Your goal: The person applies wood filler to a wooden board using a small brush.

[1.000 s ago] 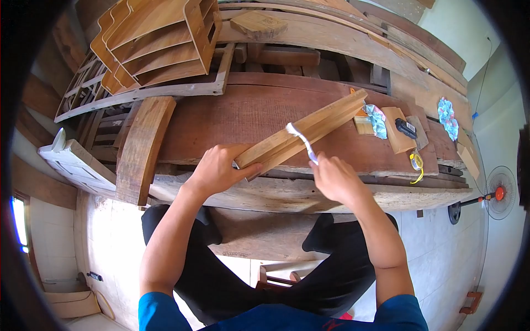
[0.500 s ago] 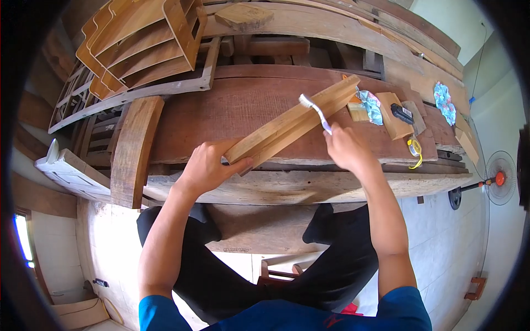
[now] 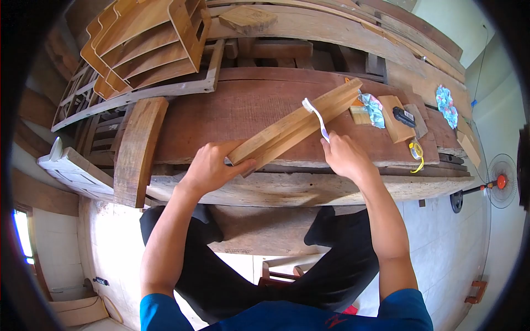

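— What have we shifted in this last second?
— Our right hand (image 3: pixel 342 157) has carried the toothbrush (image 3: pixel 314 116) along the wooden piece (image 3: pixel 276 135), from about its middle up toward the far-right end. We judge the near half brushed and the far stretch now in hand.
— And the piece itself?
— It has barely moved. It lies on the reddish slab (image 3: pixel 221 116), its long axis running near-left to far-right. Our left hand (image 3: pixel 212 165) is clamped over the near end, thumb on the near edge. Our right fingers are curled, pinching the brush handle. The bristle head points far-left, across the piece.
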`<action>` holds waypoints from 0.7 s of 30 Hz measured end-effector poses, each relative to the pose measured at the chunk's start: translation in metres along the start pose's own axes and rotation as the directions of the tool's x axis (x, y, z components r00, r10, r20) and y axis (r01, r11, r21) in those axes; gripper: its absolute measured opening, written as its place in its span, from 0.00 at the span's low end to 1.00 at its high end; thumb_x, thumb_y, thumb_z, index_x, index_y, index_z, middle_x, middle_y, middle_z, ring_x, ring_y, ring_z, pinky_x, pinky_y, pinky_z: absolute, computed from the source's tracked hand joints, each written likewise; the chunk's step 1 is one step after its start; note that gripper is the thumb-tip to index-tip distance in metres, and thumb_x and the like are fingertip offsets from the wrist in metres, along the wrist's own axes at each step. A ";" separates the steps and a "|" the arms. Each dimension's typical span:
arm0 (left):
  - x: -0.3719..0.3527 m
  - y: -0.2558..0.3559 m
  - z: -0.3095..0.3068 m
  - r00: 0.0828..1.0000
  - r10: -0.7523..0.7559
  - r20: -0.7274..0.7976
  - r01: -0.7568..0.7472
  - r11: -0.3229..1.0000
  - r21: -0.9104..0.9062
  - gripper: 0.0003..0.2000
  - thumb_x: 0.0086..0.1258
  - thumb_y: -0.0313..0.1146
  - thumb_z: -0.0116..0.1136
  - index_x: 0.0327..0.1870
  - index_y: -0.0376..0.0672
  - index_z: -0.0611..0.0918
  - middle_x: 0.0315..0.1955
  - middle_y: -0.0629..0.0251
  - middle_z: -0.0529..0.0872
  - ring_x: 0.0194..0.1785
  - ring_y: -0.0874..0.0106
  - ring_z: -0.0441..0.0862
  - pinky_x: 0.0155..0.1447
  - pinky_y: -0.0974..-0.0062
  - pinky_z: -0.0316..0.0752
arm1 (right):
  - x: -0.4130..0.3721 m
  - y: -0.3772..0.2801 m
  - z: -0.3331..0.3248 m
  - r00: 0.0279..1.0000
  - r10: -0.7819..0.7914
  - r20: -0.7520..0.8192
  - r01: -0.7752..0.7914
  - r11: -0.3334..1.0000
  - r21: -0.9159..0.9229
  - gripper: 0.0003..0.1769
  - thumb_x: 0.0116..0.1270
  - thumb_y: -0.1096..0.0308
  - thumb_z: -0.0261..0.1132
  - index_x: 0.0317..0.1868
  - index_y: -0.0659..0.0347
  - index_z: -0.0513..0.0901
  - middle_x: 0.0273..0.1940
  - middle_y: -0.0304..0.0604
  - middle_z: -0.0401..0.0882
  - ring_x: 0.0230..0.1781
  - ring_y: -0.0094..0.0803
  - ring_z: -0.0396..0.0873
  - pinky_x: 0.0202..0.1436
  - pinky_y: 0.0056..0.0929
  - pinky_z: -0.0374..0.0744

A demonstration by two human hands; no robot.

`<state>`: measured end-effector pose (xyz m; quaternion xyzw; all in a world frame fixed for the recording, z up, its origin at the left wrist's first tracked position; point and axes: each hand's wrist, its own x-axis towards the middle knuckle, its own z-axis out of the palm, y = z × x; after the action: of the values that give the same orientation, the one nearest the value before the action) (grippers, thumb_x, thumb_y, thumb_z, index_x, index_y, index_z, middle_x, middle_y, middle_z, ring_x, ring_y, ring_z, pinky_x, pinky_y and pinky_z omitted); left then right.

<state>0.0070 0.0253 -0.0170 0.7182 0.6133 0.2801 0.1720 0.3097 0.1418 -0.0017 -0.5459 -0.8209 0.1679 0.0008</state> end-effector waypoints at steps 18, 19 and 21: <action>0.000 0.003 -0.005 0.998 -0.044 0.033 0.043 0.999 0.020 0.22 0.69 0.43 0.78 0.55 0.35 0.90 0.42 0.45 0.94 0.43 0.52 0.93 0.52 0.59 0.85 | -0.005 -0.001 -0.001 0.997 0.022 -0.075 -0.022 1.000 0.004 0.22 0.86 0.59 0.55 0.48 0.73 0.82 0.35 0.70 0.88 0.39 0.68 0.89 0.45 0.63 0.85; 0.000 0.004 -0.006 0.998 -0.051 0.037 0.051 0.998 0.023 0.22 0.69 0.44 0.78 0.55 0.35 0.90 0.41 0.45 0.93 0.43 0.52 0.92 0.52 0.59 0.85 | -0.015 -0.017 0.000 1.000 0.018 -0.018 -0.018 1.000 -0.001 0.22 0.87 0.59 0.54 0.48 0.74 0.81 0.34 0.71 0.87 0.38 0.70 0.88 0.45 0.63 0.85; 0.000 0.005 -0.004 0.998 -0.053 0.039 0.052 0.998 0.018 0.22 0.69 0.44 0.78 0.55 0.35 0.90 0.41 0.45 0.93 0.43 0.51 0.92 0.52 0.59 0.85 | -0.030 -0.034 0.012 0.983 -0.140 0.119 0.139 0.990 0.015 0.21 0.87 0.60 0.54 0.49 0.73 0.81 0.33 0.71 0.86 0.37 0.70 0.88 0.44 0.65 0.85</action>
<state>0.0084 0.0243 -0.0110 0.7086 0.6308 0.2561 0.1854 0.2892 0.0999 0.0020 -0.4761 -0.8550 0.2025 -0.0348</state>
